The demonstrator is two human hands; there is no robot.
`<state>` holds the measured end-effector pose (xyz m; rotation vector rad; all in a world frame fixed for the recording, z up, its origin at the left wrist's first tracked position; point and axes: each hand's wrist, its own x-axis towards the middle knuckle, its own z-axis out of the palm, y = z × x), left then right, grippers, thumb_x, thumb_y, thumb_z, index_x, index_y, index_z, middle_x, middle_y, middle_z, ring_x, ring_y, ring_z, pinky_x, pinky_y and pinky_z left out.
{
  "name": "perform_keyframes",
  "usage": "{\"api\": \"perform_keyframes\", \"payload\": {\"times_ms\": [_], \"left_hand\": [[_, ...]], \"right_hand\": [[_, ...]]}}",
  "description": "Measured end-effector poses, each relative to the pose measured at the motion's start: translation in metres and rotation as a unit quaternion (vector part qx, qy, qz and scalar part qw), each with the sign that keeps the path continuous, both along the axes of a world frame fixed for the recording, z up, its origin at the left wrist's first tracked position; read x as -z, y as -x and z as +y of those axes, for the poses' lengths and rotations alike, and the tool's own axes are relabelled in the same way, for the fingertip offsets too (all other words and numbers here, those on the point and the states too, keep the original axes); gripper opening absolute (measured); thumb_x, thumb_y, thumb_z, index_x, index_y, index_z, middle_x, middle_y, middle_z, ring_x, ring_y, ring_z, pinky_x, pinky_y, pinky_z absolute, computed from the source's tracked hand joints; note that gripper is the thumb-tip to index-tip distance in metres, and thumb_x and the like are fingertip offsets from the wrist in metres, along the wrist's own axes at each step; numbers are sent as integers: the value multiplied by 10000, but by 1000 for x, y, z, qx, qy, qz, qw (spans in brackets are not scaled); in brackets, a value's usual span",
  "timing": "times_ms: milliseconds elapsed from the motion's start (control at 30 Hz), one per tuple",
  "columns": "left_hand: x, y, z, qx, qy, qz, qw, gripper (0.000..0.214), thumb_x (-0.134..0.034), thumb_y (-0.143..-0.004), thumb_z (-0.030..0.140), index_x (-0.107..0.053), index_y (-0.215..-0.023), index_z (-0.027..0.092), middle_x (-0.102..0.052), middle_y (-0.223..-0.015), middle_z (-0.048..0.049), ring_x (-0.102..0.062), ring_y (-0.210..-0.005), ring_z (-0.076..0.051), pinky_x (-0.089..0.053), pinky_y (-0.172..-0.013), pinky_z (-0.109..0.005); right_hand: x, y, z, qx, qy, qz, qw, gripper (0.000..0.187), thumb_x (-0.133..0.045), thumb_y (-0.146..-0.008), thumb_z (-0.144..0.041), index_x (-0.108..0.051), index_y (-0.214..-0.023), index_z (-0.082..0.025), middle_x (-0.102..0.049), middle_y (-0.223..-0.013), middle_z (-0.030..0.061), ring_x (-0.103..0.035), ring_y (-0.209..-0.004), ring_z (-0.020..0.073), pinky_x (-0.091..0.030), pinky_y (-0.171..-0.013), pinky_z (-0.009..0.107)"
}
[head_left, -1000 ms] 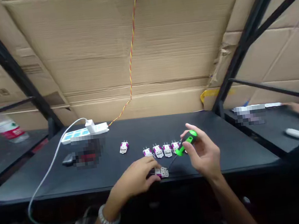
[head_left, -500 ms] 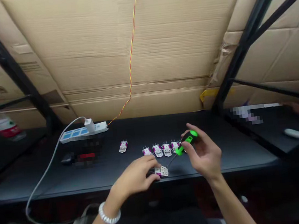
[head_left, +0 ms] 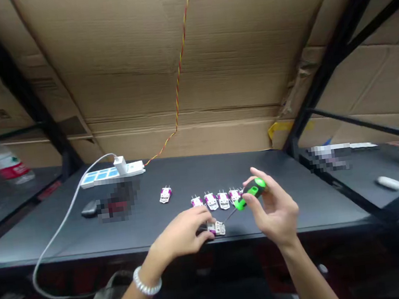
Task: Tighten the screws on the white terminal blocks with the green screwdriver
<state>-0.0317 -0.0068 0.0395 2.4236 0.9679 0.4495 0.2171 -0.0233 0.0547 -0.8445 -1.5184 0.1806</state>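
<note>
My left hand (head_left: 189,230) pinches a small white and purple plug-like part (head_left: 217,228) near the front edge of the black table. Between the fingers and thumb of my right hand (head_left: 274,208) is a green and black screwdriver (head_left: 250,193), tilted. Its thin shaft slants down to the left, and the tip is at the right end of the held part; whether it sits in a screw is too small to tell. Just behind, several similar white and purple parts (head_left: 223,200) with metal pins stand in a row, partly hidden by my hands. Another such part (head_left: 166,194) lies apart to the left.
A white power strip (head_left: 132,168) with a plugged-in adapter (head_left: 120,165) lies at the back left; its cable loops over the front edge. A dark mouse-like object (head_left: 89,209) is nearby. Black metal posts (head_left: 297,130) flank the table (head_left: 322,202), with cardboard (head_left: 133,85) behind.
The view has shifted slightly and the picture is darker. Both hands keep their grips, with the screwdriver tip still at the held part.
</note>
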Motion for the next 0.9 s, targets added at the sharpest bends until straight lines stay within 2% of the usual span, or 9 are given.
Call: {"api": "perform_keyframes", "payload": {"times_ms": [233,333,400,500,600,667,800,833,900], "left_hand": [[1,0,3,12,5,-18,1000,158,-676,-988,250,-729,-1135,222,-729,-1168,-65,-685,-1093,-266,-532,-974,-372],[3,-1,3,13,1,-26,1000,153,-668,-981,224,-731,-1120,212,-734,-1152,-74,-684,-1089,-265,-530,-982,-371],[4,-2,3,12,-2,-30,999,149,-671,-977,219,-732,-1112,207,-731,-1142,-74,-683,-1082,-262,-531,-981,-370],[4,-2,3,10,-4,-29,1000,149,-666,-981,222,-736,-1112,208,-728,-1124,-71,-682,-1070,-258,-533,-970,-367],[4,-2,3,13,-4,-31,999,156,-668,-979,227,-740,-1116,204,-729,-1131,-79,-679,-1075,-260,-536,-979,-369],[4,-2,3,12,-4,-32,999,154,-668,-981,232,-742,-1113,204,-729,-1135,-79,-680,-1080,-262,-536,-987,-372],[6,-1,4,5,-4,-28,1000,154,-686,-970,228,-742,-1113,214,-728,-1140,-74,-684,-1083,-265,-536,-981,-363],[7,-1,4,5,-4,-31,999,155,-690,-968,228,-741,-1113,216,-728,-1140,-73,-686,-1081,-263,-537,-978,-359],[8,-2,4,10,-5,-38,999,158,-687,-972,229,-739,-1121,220,-729,-1137,-70,-687,-1078,-259,-537,-981,-356]], "right_hand": [[-4,2,6,27,15,-3,1000,500,-811,-916,-259,-692,-1401,-285,-676,-1036,42,-675,-868,182,-618,-776,326],[-14,5,7,55,13,-35,998,436,-831,-903,-309,-738,-1327,-282,-631,-1094,59,-654,-870,185,-614,-816,360],[-21,7,5,61,25,-59,996,379,-779,-942,-333,-740,-1316,-287,-619,-1144,75,-663,-915,201,-612,-867,390],[-28,11,1,-2,64,-87,994,446,-593,-1044,-292,-605,-1490,-296,-668,-1212,93,-695,-1047,235,-606,-956,430],[-32,13,-1,-65,84,-99,989,514,-462,-1084,-247,-473,-1596,-294,-670,-1311,109,-706,-1120,240,-600,-1000,444],[-34,15,-1,-64,75,-100,990,475,-514,-1071,-275,-535,-1546,-293,-643,-1333,115,-690,-1133,246,-599,-987,442],[-36,16,4,-1,31,-63,998,309,-784,-937,-338,-760,-1241,-289,-624,-1169,79,-663,-1029,232,-600,-902,400],[-36,16,4,-6,33,-50,998,292,-775,-948,-325,-765,-1238,-293,-637,-1154,75,-672,-1027,227,-599,-906,394],[-36,15,4,-48,55,-41,996,346,-655,-1029,-291,-706,-1372,-302,-682,-1210,87,-697,-1100,233,-591,-978,414]]}}
